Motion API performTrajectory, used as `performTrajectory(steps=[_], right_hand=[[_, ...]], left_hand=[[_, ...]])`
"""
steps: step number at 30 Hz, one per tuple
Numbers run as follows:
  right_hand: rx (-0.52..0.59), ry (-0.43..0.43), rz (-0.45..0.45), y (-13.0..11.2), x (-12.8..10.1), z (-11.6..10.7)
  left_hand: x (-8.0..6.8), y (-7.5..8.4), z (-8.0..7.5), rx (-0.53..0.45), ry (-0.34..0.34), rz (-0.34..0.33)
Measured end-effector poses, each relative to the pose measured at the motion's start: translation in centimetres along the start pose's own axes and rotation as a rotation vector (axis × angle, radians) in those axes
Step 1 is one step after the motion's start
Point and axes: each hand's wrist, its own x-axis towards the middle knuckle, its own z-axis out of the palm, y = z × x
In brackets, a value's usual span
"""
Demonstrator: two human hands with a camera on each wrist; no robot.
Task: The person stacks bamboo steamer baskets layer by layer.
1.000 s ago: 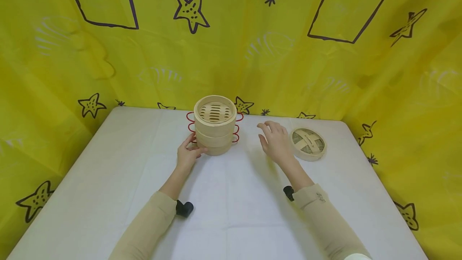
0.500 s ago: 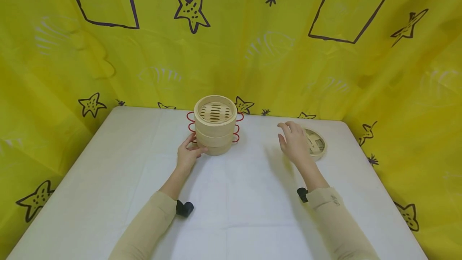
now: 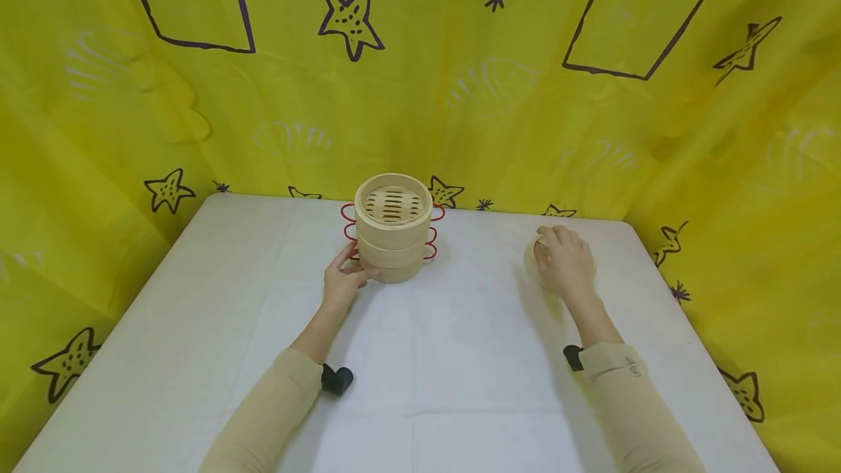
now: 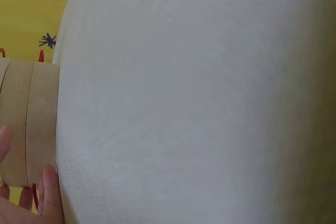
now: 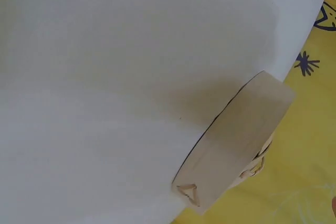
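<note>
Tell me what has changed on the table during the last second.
The right hand moved to the right, away from the steamer baskets, and now lies on top of the bamboo lid, covering it; whether it grips the lid cannot be told. The left hand stayed at the lowest basket of the stack, thumb and fingers against its side. The stack and the lid have not moved on the white table.

Pale bamboo steamer [image 3: 393, 228], star-printed yellow backdrop [image 3: 460, 79]
</note>
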Motion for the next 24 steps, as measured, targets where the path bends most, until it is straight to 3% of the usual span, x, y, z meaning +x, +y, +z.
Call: performTrajectory(steps=[13, 24], right_hand=[[-0.093, -0.098, 0.046, 3.0, -0.3, -0.1], [-0.153, -0.129, 0.073, 4.2, -0.4, 0.5]], left_hand=[[-0.1, 0.1, 0.0, 0.011, -0.001, -0.002], [0.0, 0.0, 0.0, 0.009, -0.002, 0.001]])
